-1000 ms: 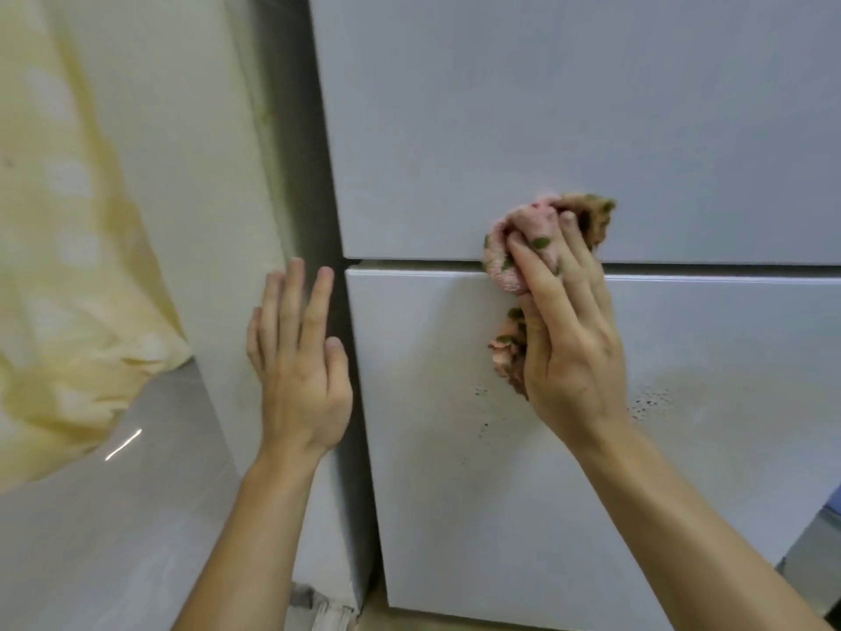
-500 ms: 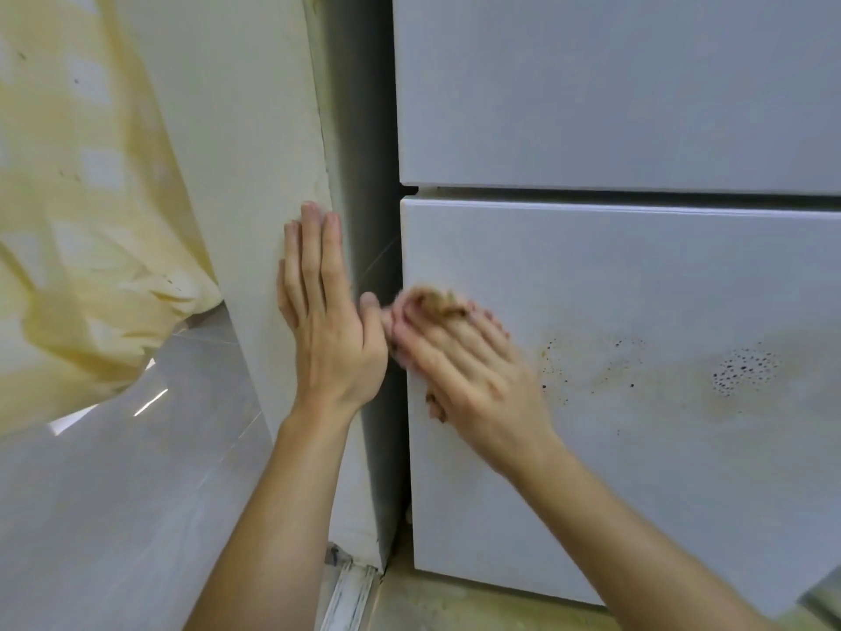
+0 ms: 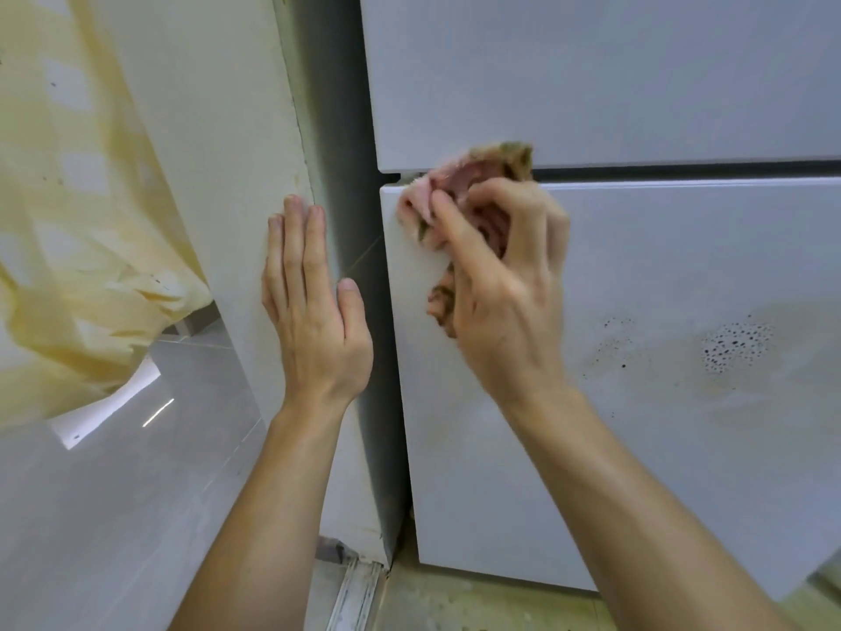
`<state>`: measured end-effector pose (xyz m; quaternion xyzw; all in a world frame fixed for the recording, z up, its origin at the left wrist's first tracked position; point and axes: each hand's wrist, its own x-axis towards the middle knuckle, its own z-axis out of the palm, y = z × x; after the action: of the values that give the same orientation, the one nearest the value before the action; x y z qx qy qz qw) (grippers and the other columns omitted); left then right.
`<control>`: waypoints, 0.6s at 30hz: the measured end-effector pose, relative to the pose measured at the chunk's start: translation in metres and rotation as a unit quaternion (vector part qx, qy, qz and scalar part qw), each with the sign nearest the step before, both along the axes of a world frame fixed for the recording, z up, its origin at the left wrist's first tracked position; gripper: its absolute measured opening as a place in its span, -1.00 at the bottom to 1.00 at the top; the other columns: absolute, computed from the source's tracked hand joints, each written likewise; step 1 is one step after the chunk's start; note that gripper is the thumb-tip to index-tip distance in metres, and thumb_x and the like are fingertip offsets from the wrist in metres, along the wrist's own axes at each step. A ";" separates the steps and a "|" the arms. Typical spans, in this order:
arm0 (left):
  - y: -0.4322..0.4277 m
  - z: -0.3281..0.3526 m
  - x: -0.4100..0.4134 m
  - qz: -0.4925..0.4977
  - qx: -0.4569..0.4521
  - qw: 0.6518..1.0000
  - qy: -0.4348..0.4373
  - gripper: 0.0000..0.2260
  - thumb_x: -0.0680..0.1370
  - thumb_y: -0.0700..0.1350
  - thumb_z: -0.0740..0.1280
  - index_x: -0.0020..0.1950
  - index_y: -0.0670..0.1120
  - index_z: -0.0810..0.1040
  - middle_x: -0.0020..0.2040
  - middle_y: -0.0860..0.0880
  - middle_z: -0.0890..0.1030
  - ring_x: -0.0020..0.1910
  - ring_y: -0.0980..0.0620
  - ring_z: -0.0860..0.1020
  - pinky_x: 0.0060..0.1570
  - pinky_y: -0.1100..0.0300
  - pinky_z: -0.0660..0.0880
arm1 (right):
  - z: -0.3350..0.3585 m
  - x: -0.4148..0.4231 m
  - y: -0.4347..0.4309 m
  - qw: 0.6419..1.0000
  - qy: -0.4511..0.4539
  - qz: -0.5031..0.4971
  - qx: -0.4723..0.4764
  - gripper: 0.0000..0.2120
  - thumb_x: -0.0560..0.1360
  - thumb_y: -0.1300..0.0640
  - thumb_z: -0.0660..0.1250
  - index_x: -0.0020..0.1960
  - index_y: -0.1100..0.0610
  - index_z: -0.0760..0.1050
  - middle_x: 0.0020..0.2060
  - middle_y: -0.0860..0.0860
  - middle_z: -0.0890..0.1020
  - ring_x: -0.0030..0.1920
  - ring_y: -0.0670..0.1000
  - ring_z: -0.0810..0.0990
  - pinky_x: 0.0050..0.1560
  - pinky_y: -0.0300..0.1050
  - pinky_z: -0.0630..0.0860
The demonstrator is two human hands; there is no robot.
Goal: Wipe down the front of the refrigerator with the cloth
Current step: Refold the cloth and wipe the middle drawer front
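Note:
The white refrigerator front (image 3: 660,448) fills the right side, split by a dark horizontal gap into an upper and a lower door. My right hand (image 3: 505,289) grips a crumpled pink cloth (image 3: 473,179) with brown-green patches and presses it against the lower door's top left corner, at the gap. My left hand (image 3: 314,311) lies flat with straight fingers on the cream wall panel (image 3: 218,152) just left of the refrigerator. Dark specks and a yellowish stain (image 3: 732,343) mark the lower door to the right of the cloth.
A pale yellow curtain (image 3: 77,198) hangs at the left. Glossy grey floor tiles (image 3: 113,516) lie below it. A narrow dark gap (image 3: 355,220) separates the wall panel from the refrigerator. A metal floor track (image 3: 355,594) runs at the panel's foot.
My right hand has carried the cloth from the lower door's left edge up to its top left corner. My left hand stays flat on the wall panel.

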<state>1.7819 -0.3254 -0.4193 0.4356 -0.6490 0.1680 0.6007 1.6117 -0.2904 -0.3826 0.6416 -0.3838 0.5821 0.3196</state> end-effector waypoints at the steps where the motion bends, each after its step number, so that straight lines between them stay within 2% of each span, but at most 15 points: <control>1: 0.000 0.000 0.000 -0.004 -0.004 1.000 0.000 -0.43 0.63 -0.28 0.12 0.67 -0.23 0.17 0.69 -0.15 0.13 0.70 -0.14 0.04 0.66 0.00 -0.04 | -0.006 0.006 -0.002 1.000 -0.004 -0.015 -0.011 -0.53 0.51 0.40 0.42 0.40 0.19 0.59 0.25 0.07 0.43 0.27 0.13 0.39 0.27 0.08 0.51; 3: 0.000 -0.001 0.002 -0.010 -0.014 1.000 0.000 -0.48 0.67 -0.27 0.10 0.65 -0.23 0.21 0.68 -0.18 0.17 0.69 -0.15 0.08 0.65 0.01 -0.01 | -0.044 0.015 -0.004 0.999 0.041 -0.013 0.003 -0.61 0.55 0.37 0.42 0.36 0.18 0.62 0.14 0.10 0.59 0.16 0.11 0.50 0.19 0.05 0.53; 6: 0.001 -0.002 0.005 -0.016 -0.017 1.000 -0.005 -0.50 0.69 -0.24 0.09 0.65 -0.22 0.23 0.68 -0.17 0.20 0.69 -0.13 0.10 0.65 -0.04 0.03 | -0.125 0.010 0.006 0.974 0.196 0.032 0.106 -0.69 0.73 0.27 0.19 0.34 0.17 0.63 0.09 0.10 0.69 0.13 0.16 0.64 0.18 0.07 0.53; 10: 0.006 -0.001 0.004 -0.015 0.004 1.000 -0.010 -0.49 0.69 -0.18 0.09 0.67 -0.19 0.20 0.69 -0.13 0.16 0.70 -0.09 0.06 0.66 -0.04 0.01 | -0.165 -0.014 0.025 0.926 0.295 0.059 0.227 -0.36 0.78 0.18 -0.23 0.29 0.15 0.65 0.14 0.03 0.66 0.27 0.11 0.59 0.28 0.03 0.55; 12: 0.009 -0.001 0.001 -0.009 0.014 1.000 -0.008 -0.49 0.69 -0.16 0.09 0.67 -0.17 0.19 0.70 -0.12 0.14 0.70 -0.07 0.05 0.66 -0.04 0.01 | -0.154 -0.021 0.028 0.919 0.305 0.087 0.234 -0.31 0.75 0.18 -0.29 0.26 0.16 0.67 0.14 0.04 0.65 0.25 0.11 0.57 0.26 -0.02 0.52; 14: 0.011 -0.001 -0.002 0.000 0.023 1.000 -0.004 -0.48 0.69 -0.15 0.11 0.68 -0.14 0.18 0.71 -0.09 0.13 0.70 -0.05 0.05 0.65 -0.10 0.03 | -0.131 -0.028 0.024 0.937 0.266 0.108 0.198 -0.49 0.77 0.22 -0.08 0.26 0.15 0.67 0.14 0.08 0.64 0.19 0.14 0.58 0.18 0.01 0.52; 15: 0.011 -0.001 -0.004 0.005 0.027 1.000 -0.001 -0.47 0.69 -0.15 0.11 0.68 -0.13 0.18 0.71 -0.09 0.12 0.70 -0.04 0.05 0.65 -0.11 0.04 | -0.115 -0.031 0.021 0.953 0.238 0.105 0.157 -0.65 0.74 0.24 0.11 0.30 0.13 0.66 0.18 0.08 0.62 0.19 0.16 0.60 0.16 0.06 0.53; 16: 0.011 -0.002 -0.005 0.008 0.029 1.000 0.001 -0.47 0.69 -0.14 0.11 0.68 -0.12 0.18 0.71 -0.08 0.13 0.70 -0.04 0.05 0.64 -0.11 0.04 | -0.097 -0.034 0.019 0.969 0.199 0.088 0.113 -0.72 0.68 0.23 0.31 0.33 0.07 0.66 0.23 0.07 0.58 0.20 0.16 0.60 0.14 0.08 0.53; 17: 0.012 -0.002 -0.007 0.010 0.030 0.999 0.002 -0.47 0.69 -0.14 0.11 0.69 -0.11 0.17 0.71 -0.08 0.13 0.70 -0.03 0.05 0.65 -0.10 0.04 | -0.078 -0.038 0.017 0.984 0.156 0.051 0.070 -0.69 0.60 0.20 0.45 0.33 0.01 0.66 0.26 0.03 0.53 0.20 0.14 0.57 0.11 0.06 0.50; 18: 0.012 -0.002 -0.009 0.011 0.032 0.999 0.002 -0.47 0.69 -0.13 0.11 0.69 -0.10 0.17 0.71 -0.08 0.12 0.70 -0.03 0.04 0.65 -0.07 0.03 | -0.060 -0.041 0.016 0.992 0.117 0.008 0.036 -0.67 0.57 0.17 0.50 0.30 -0.04 0.68 0.24 0.01 0.47 0.17 0.12 0.52 0.08 0.04 0.45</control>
<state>1.7734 -0.3130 -0.4213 0.4616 -0.6483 0.1531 0.5859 1.5707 -0.2743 -0.4428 0.7197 -0.3589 0.4915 0.3343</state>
